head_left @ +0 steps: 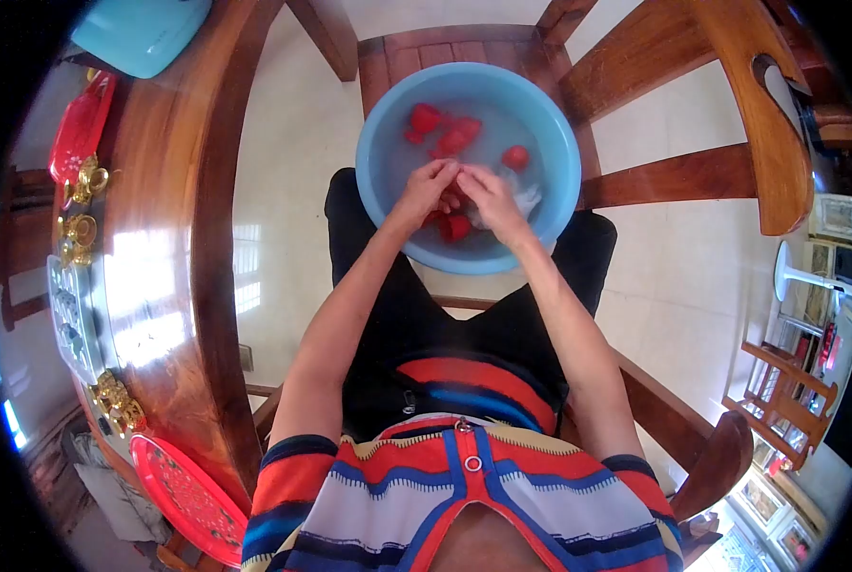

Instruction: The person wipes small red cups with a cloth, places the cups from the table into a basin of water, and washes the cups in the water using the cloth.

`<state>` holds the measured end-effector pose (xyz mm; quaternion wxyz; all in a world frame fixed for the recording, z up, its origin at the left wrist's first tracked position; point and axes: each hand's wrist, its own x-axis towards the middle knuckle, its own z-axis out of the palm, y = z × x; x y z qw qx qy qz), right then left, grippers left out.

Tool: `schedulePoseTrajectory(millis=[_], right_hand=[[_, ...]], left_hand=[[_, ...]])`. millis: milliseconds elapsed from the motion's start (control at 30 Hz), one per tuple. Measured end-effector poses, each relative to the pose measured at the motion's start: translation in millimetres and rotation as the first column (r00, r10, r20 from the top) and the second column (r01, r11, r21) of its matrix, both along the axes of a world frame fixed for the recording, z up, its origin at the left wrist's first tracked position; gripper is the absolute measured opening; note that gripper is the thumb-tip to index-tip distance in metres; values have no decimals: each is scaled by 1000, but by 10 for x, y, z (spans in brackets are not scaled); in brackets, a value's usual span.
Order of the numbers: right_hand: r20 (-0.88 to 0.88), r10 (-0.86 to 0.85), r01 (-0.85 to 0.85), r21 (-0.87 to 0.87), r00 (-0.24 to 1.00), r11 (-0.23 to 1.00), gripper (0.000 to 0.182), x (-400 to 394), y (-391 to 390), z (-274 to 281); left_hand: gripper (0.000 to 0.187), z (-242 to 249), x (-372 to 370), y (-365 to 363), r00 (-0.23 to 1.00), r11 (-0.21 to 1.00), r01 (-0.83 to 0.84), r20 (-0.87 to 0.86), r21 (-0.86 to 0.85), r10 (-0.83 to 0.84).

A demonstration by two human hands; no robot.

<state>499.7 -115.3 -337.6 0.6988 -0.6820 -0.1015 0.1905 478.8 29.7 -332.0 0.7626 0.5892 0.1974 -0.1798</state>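
A blue plastic basin point(372, 205) of cloudy water stands in front of my knees. My left hand point(430, 194) and my right hand point(492, 200) meet over its middle, fingertips pinched together. Whatever they hold is mostly hidden by the fingers; some red shows beneath them. Small red cup-like pieces point(457, 134) lie in the water beyond my hands. A single red piece point(515, 157) sits apart to the right, and another red piece point(454, 227) is just below my fingers. Close to my right hand floats a crumpled whitish, see-through cloth or bag point(527, 197).
The basin rests on a wooden chair seat point(388, 69). A wooden table point(173, 124) at left bears gold-coloured ornaments point(81, 229), a red tray point(183, 496), a red dish point(81, 129) and a light blue container point(144, 36). A wooden chair arm point(779, 162) stands at right.
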Motion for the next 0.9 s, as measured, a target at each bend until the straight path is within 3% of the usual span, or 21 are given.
schedulePoseTrajectory(millis=[33,100,200,333,400,433,500,733,800,833,900], right_hand=[[0,-1,1,1,1000,1000,23,1,-3,-16],[265,92,-22,-257,960,966,23,15,-15,-36],[375,134,8,-353,917,935,25,28,37,-88],[323,-3,75,-211,946,975,26,27,86,-180],[302,-14,50,-112,953,992,28,33,67,-144],[303,-15,52,-113,953,992,28,28,52,-108],[-109,-31,42,102,994,994,30,-3,16,-18],[-247,-57,82,95,967,992,31,1,-39,180],[-285,-9,58,164,958,985,30,12,-40,184],[-284,-11,59,163,959,985,30,10,-44,210],[-311,39,23,192,950,981,29,-3,-48,263]], left_hand=[[29,-17,-2,27,1000,1000,1,0,1,-1],[29,-40,-6,67,999,971,-9,-47,-240,-2],[29,-28,-13,69,997,946,-62,-53,-317,48],[28,-10,-20,8,991,958,-114,31,-262,127],[29,-8,-24,-5,967,996,-83,238,-41,91],[29,2,-28,-16,967,996,-82,239,-42,90],[31,49,-63,-42,862,905,-102,491,413,-127],[33,123,-65,-59,811,875,-121,554,469,-185],[38,166,-41,-39,990,997,21,141,77,-31],[38,145,-34,-32,989,997,22,142,76,-33],[41,57,-33,-10,994,973,76,-59,-216,-91]])
